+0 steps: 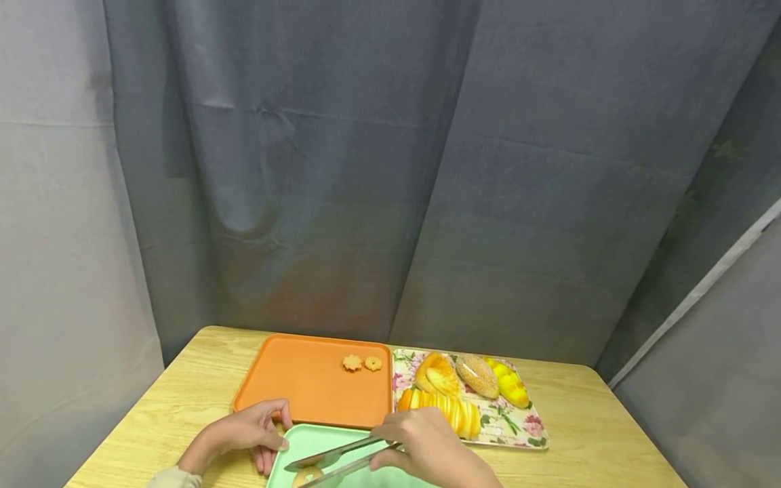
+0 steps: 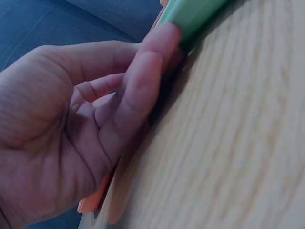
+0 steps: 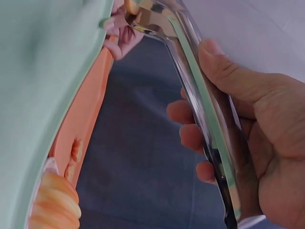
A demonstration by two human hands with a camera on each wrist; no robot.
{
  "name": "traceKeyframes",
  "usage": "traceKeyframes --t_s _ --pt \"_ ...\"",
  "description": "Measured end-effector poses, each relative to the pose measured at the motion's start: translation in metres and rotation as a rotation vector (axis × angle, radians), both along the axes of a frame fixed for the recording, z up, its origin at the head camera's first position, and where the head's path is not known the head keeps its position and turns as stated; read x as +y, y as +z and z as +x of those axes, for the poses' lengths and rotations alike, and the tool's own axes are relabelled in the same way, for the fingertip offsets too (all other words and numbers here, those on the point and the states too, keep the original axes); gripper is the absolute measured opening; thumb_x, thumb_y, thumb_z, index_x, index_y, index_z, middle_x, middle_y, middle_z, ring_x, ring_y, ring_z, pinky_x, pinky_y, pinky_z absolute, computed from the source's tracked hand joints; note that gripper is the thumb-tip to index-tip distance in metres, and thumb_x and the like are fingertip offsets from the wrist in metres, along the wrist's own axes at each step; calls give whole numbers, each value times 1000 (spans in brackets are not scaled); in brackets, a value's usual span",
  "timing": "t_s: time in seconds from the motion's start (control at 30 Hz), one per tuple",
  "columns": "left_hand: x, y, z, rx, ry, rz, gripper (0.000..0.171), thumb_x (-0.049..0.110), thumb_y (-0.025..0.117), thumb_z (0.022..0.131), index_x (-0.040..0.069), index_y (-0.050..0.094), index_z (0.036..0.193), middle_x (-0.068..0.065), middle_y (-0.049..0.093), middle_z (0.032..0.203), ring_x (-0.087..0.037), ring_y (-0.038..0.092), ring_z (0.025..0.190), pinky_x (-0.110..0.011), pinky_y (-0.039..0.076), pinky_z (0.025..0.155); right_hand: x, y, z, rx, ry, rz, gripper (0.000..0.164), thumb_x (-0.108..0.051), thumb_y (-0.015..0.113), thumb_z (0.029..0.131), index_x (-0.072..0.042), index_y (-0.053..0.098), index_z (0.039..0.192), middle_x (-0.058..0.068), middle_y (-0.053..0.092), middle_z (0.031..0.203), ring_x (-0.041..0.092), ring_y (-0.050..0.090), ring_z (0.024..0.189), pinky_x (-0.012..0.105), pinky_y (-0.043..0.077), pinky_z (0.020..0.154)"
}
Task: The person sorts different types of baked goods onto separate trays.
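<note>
My right hand point(image 1: 427, 444) grips a pair of metal tongs point(image 3: 209, 109), thumb on one arm and fingers wrapped round the other. Between the tong tips is a round, pale brown cookie point(image 1: 308, 476), low over the light green tray point(image 1: 360, 440). In the right wrist view the same cookie point(image 3: 132, 6) is partly cut off by the top edge. My left hand point(image 1: 247, 434) holds the green tray by its left corner, thumb at the rim. In the left wrist view, its fingertips point(image 2: 164, 38) meet the green edge.
Behind the green tray lies an orange tray point(image 1: 305, 379) with two small flower-shaped cookies point(image 1: 363, 364). To its right, a floral tray point(image 1: 500, 423) bears several breads, including a sesame roll point(image 1: 477, 376) and a sliced-looking loaf point(image 1: 448, 410). Grey curtains point(image 1: 366, 169) surround the wooden table point(image 1: 586, 413).
</note>
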State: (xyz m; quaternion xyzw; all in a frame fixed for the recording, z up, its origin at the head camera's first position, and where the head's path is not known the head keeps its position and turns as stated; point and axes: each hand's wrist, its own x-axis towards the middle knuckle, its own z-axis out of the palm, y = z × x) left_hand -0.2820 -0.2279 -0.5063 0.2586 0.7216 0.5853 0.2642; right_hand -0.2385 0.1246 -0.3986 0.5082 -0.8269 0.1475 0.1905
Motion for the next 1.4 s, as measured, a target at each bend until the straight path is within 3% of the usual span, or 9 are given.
traceKeyframes --t_s 0.13,0.27,0.4,0.5,0.67,0.9,1.2,1.4 --pt "0 -1 0 -2 -4 6 34 6 61 89 -11 38 107 -20 66 62 -16 64 50 -31 54 46 4 4 -5 80 -52 -74 20 -48 67 76 -28 67 79 -22 54 65 -10 43 54 2 20 45" --pt "0 -1 0 -12 -4 16 35 5 61 89 -13 36 107 -12 66 61 -16 64 50 -30 54 46 7 9 -14 80 -137 -133 18 -45 71 73 -28 67 79 -23 58 67 -9 41 52 3 21 44" --pt "0 -1 0 -34 -4 26 36 6 61 89 -12 36 107 -8 66 61 -15 64 50 -27 53 46 4 16 -26 80 -246 -132 17 -46 71 74 -29 68 78 -22 56 63 -7 27 45 9 16 39" --pt "0 -1 0 -43 -8 26 34 6 61 89 -10 37 107 -7 66 62 -15 64 50 -26 53 47 -3 21 -35 94 -310 -127 20 -47 69 76 -28 71 82 -19 60 64 -7 25 43 12 14 36" --pt "0 -2 1 -28 -5 21 32 6 61 88 -8 39 108 -8 66 62 -15 64 50 -26 53 47 -15 23 -52 157 -388 -150 23 -47 69 76 -26 72 84 -15 53 59 -3 25 41 16 11 37" --pt "0 -3 0 -25 1 20 32 6 61 88 -9 39 107 -8 67 61 -15 64 50 -25 52 46 -34 10 -79 262 -467 -180 34 -49 71 72 -20 74 89 -10 51 57 0 24 40 15 14 36" --pt "-1 -6 -2 -15 2 16 33 8 61 89 -9 38 106 -8 66 61 -16 64 51 -27 53 46 -50 -15 -106 147 -619 -121 36 -52 70 72 -21 74 90 -7 52 59 4 30 40 18 20 35" --pt "-1 -5 -1 -34 -6 28 34 8 61 89 -9 38 107 -9 67 62 -16 64 51 -26 53 47 -58 -28 -117 104 -630 -79 34 -52 68 75 -20 73 84 -6 47 56 6 32 40 20 21 34"
